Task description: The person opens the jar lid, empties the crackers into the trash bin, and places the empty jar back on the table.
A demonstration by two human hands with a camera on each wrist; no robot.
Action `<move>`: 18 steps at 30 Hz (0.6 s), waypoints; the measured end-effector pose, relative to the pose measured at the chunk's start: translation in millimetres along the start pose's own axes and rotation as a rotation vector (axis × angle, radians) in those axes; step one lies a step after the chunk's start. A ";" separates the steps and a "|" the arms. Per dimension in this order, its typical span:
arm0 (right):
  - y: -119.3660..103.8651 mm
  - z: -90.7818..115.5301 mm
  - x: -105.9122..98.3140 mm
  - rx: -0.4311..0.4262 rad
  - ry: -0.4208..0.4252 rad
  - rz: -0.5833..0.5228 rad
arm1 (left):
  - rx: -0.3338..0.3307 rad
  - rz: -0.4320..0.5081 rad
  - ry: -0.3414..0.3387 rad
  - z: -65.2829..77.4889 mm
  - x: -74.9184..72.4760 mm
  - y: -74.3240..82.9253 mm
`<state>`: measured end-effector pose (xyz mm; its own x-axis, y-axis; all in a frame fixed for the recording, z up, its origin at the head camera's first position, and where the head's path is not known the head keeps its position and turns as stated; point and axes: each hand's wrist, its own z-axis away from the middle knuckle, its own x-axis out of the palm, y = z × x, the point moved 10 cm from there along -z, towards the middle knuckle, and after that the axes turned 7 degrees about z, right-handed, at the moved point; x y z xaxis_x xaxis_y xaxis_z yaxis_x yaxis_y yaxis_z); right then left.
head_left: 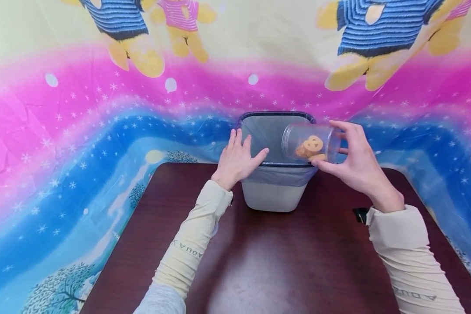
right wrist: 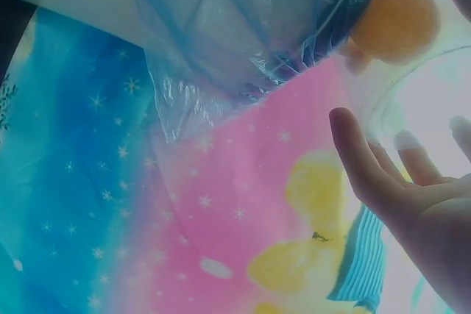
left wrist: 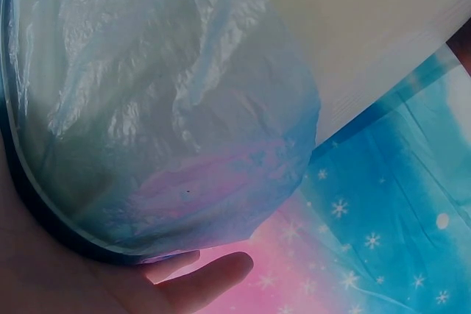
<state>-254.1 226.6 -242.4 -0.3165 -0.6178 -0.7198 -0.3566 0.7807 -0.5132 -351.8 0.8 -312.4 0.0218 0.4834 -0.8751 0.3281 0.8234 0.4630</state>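
A light-coloured trash bin (head_left: 272,197) stands on the table, lined with a translucent bag (head_left: 278,175) folded over its dark rim. My left hand (head_left: 237,161) rests on the bin's left rim, fingers spread and straight; in the left wrist view the palm lies along the rim beside the bag (left wrist: 162,115). My right hand (head_left: 359,163) grips a clear plastic jar (head_left: 291,134) by its base end. The jar lies on its side over the bin's right part, mouth facing left. Several round cookies (head_left: 313,143) sit on its lower wall. One cookie (right wrist: 401,20) shows large in the right wrist view.
A dark reddish-brown table (head_left: 259,257) with rounded corners carries the bin near its far edge. Behind it hangs a printed cloth (head_left: 204,87) with bears and snowflakes. A small black object (head_left: 361,215) shows at the right sleeve's cuff.
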 end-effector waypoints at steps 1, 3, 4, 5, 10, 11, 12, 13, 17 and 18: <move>-1.7 -0.2 -0.2 -0.014 0.001 0.005 | -0.001 0.000 -0.001 0.2 -0.1 0.0; -4.2 -0.4 -0.4 -0.038 0.001 0.012 | -0.003 0.000 -0.003 0.5 -0.1 -0.5; -5.1 -0.4 -0.6 -0.047 0.000 0.020 | -0.004 -0.001 -0.004 0.4 -0.1 -0.4; -5.8 -0.5 -1.0 -0.056 -0.001 0.027 | -0.005 -0.002 -0.004 0.3 -0.2 -0.3; -8.3 -0.9 -1.2 -0.083 -0.016 0.066 | -0.006 -0.004 -0.008 0.1 -0.2 0.1; -8.9 -1.0 -1.3 -0.088 -0.018 0.072 | -0.005 -0.002 -0.009 0.1 -0.2 0.3; -9.7 -1.3 -1.2 -0.092 -0.021 0.077 | -0.005 -0.002 -0.011 0.3 -0.1 0.3; -10.6 -1.6 -1.1 -0.096 -0.026 0.082 | -0.005 -0.001 -0.011 0.3 0.1 0.2; -13.7 -3.4 0.0 -0.105 -0.048 0.105 | -0.008 -0.001 -0.015 0.3 1.1 -0.7; -14.5 -3.8 0.2 -0.106 -0.054 0.110 | -0.009 -0.002 -0.015 0.2 1.3 -0.9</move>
<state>-252.3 214.8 -233.4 -0.3118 -0.5210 -0.7946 -0.4141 0.8272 -0.3798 -351.8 0.6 -313.9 0.0356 0.4770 -0.8782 0.3196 0.8271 0.4623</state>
